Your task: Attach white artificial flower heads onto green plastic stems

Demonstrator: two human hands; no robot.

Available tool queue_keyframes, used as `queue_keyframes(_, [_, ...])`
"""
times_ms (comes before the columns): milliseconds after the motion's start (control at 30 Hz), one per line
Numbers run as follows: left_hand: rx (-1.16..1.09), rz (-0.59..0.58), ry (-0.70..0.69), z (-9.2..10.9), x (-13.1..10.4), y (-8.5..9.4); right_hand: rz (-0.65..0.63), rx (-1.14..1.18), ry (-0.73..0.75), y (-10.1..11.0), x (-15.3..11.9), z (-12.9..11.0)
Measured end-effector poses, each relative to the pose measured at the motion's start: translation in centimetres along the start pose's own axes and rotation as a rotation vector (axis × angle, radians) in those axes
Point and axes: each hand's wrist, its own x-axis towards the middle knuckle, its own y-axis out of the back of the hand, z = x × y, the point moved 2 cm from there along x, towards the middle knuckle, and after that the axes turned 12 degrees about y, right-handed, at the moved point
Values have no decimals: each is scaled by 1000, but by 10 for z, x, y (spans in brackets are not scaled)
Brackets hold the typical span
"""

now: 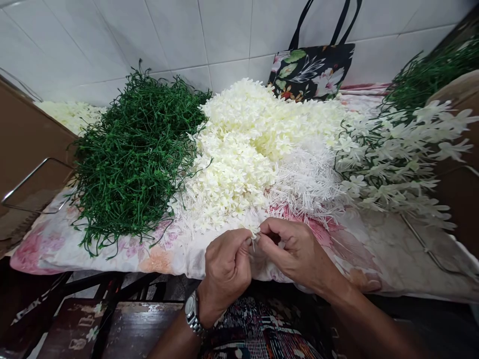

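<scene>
My left hand [229,259], with a metal watch on its wrist, pinches a small white flower [254,232] near the table's front edge. Close on its right, my right hand [294,247] has thumb and forefinger pressed together at the same flower. A thin pale strand hangs between the fingertips. Just beyond the hands lies a large heap of cream-white blossoms [239,169]. White stringy pieces [309,182] are piled to the right of it. Green plastic stems [136,154] form a big tangled mound on the left.
Assembled white flowers on green stems [396,159] lie at the right. A floral black bag [310,72] leans on the tiled wall. Brown cardboard [30,139] stands at the left with a metal wire frame [32,174]. Floral cloth [168,257] covers the work surface.
</scene>
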Motion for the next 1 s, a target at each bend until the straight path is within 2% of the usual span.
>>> queue_keyframes(333, [-154,-65,-108,4,-5,1,147,-83,195,1,-11,-8])
queue_keyframes(400, [-245,-114,-7,2,-8,2,143,-95,201,1,-13,-7])
queue_keyframes(533, [-571,-224,427,-7,-10,-2,100,-151,225,-2,-15,-6])
queue_keyframes(600, [-678,-245,558,-8,-9,-5,86,-166,257,-3,-16,-5])
queue_keyframes(867, [-874,-251,734,-11,-7,-14,67,-228,337,-1,-16,-6])
queue_keyframes(1000, [-842,-215,716,-13,-7,-13,29,-335,364,0,-14,-12])
